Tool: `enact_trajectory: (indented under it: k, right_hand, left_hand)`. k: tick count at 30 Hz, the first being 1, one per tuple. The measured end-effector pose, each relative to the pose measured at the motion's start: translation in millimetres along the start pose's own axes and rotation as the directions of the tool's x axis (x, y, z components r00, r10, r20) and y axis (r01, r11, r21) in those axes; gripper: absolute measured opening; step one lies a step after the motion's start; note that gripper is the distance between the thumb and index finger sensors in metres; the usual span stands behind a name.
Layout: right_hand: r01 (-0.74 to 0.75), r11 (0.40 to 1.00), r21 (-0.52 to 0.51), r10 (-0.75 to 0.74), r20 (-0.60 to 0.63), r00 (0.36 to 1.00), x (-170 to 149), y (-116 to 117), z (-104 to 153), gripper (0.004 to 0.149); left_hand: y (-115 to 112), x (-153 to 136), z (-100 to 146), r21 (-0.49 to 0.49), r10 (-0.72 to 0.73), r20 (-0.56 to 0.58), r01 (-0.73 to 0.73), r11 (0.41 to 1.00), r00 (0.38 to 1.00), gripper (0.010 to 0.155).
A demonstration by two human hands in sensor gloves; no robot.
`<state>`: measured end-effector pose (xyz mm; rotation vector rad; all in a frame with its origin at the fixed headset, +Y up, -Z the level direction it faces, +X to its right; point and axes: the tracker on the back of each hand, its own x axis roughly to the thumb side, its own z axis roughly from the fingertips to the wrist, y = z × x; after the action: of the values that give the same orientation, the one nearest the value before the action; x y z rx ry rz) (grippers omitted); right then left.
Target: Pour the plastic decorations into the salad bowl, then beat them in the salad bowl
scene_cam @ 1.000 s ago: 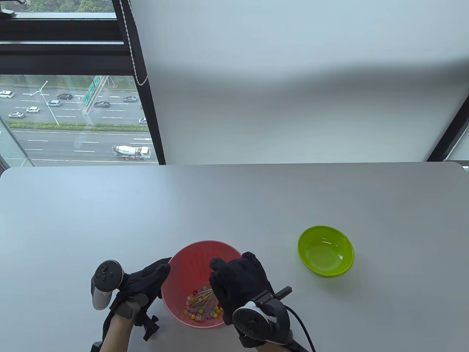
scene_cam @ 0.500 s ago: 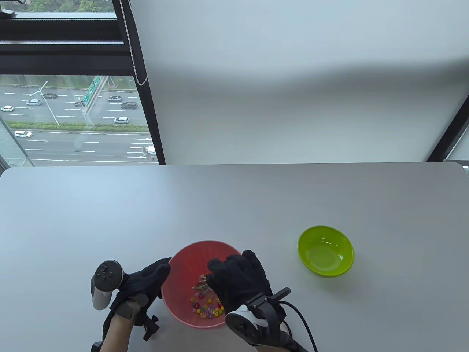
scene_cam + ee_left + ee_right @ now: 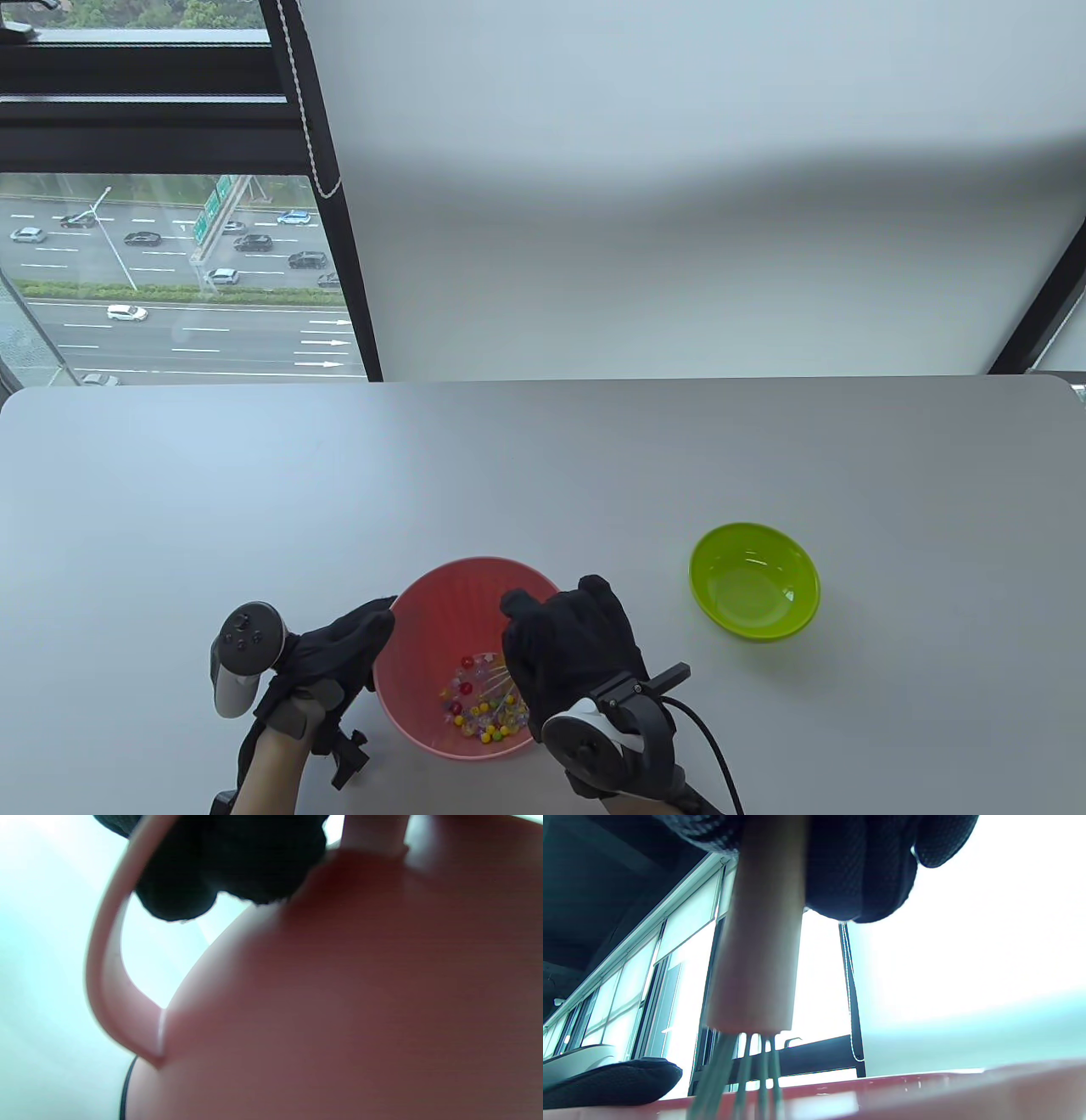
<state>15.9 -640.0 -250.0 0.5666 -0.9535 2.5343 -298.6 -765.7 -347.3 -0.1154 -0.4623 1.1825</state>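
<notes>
1. Plastic decorations (image 3: 481, 711), small glossy beads in red, yellow and clear, lie scattered on the floor of the pink salad bowl (image 3: 424, 611), directly below the right hand (image 3: 577, 658).
2. That hand is curled round a whisk (image 3: 759, 942), its wooden handle upright and its thin wire tines pointing down among the beads.
3. The left hand (image 3: 327, 658) grips the bowl's near-left rim.
4. A smooth green bowl (image 3: 754, 580) sits empty, well apart to the right.
</notes>
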Motion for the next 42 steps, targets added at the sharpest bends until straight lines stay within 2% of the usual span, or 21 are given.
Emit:
enact_trajectory:
  k: [10,22,35,42]
  right_hand:
    - [0.135,0.987,0.087,-0.132,-0.039,0.990,2.1,14.6,1.0,0.045]
    - [-0.048,0.998,0.046,0.045,0.045,0.998,8.7,15.5,3.3,0.044]
    - [-0.096,0.995,0.003,0.096,0.040,0.995,4.9,8.1,3.3,0.042]
    - [-0.071,0.997,-0.020,0.071,0.025,0.997,2.8,2.5,2.5,0.042]
  left_hand:
    - [0.0,0.0,-0.2,-0.001,0.002,-0.001,-0.002,1.000,1.000,0.079]
    - [0.3,-0.4,-0.4,-0.001,0.002,0.000,-0.002,1.000,1.000,0.079]
    - [-0.7,-0.2,0.0,-0.001,0.002,0.000,-0.002,1.000,1.000,0.079]
    - [-0.6,-0.4,-0.3,-0.001,0.001,0.000,-0.001,1.000,1.000,0.079]
